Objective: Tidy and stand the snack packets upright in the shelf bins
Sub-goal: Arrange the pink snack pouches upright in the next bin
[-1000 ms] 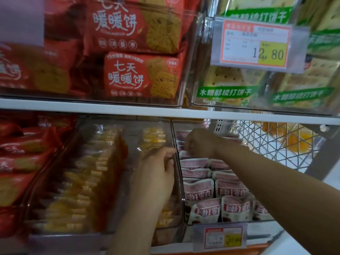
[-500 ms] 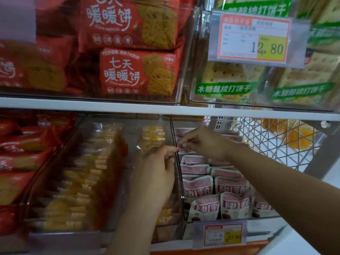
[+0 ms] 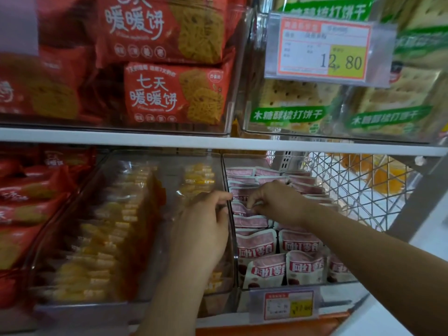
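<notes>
Moved: my right hand [image 3: 278, 202] comes forward, pinching 1 pink packet [image 3: 241, 209].
Left hand [image 3: 201, 229]: curls over bin wall [image 3: 233, 251].
Meaning: probably standing this one upright.

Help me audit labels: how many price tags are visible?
2. One price tag, reading 12.80, fronts the upper-right bin; the other fronts the pink-packet bin below. A pale card at top left may be a third.
</notes>
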